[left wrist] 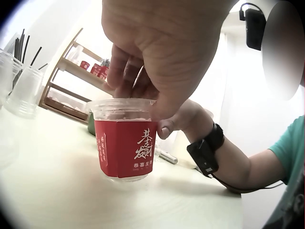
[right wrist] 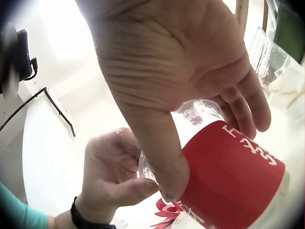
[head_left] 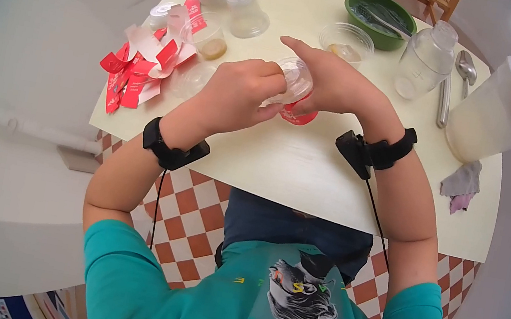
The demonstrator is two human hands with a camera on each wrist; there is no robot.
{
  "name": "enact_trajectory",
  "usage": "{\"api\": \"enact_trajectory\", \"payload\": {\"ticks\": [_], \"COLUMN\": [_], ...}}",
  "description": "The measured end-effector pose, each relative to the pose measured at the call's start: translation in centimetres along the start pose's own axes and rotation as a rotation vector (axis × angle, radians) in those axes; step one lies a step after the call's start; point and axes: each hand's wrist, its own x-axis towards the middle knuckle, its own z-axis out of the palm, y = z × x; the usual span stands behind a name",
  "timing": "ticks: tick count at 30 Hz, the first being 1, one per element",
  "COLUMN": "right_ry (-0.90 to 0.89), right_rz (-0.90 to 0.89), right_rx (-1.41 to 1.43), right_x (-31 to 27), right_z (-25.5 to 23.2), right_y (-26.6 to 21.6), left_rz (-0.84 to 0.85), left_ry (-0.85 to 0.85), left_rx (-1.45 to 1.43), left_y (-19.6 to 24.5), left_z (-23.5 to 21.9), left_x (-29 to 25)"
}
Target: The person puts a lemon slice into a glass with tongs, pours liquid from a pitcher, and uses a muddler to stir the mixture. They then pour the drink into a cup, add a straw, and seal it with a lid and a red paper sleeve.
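Observation:
A clear plastic cup with a red printed sleeve [left wrist: 125, 148] is held a little above the table, its rim upward in the left wrist view. The left hand [head_left: 239, 93] pinches the clear rim from the left, fingers bent over it. Around the cup's other side curls the right hand [head_left: 335, 85], thumb on the near side in the right wrist view [right wrist: 162, 90]. Clear plastic [head_left: 294, 79] shows above the red sleeve [head_left: 299, 114] between the two hands. Whether the clear piece at the top is a lid or a second cup, I cannot tell.
Torn red-and-white paper [head_left: 139, 66] lies at the left. Behind are cups [head_left: 246, 16] with black straws, a clear bowl [head_left: 347, 43] and a green bowl [head_left: 378, 21]. A bottle [head_left: 425, 59], spoon [head_left: 466, 66], tall container [head_left: 496, 112] and cloth [head_left: 462, 182] are at the right.

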Motion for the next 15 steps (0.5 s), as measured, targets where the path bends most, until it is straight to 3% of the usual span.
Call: {"api": "enact_trajectory", "payload": {"ticks": [6,9,15], "right_ry": [0.16,0.148,0.17], "right_rz": [-0.043,-0.071,-0.083], "right_rx": [0.39,0.557,0.539], "right_x": [1.3,1.5,1.6], "right_z": [2.5,2.8,3.3], "right_y": [0.8,0.9,0.8], "left_rz": [-0.067,-0.105,-0.121], "left_ry": [0.079,0.118,0.182], "left_rx": [0.01,-0.016,-0.045], "left_y": [-0.5,-0.7,-0.7], "left_z": [-0.1,-0.1,0.6], "left_x": [-1.7,-2.2,-3.0]}}
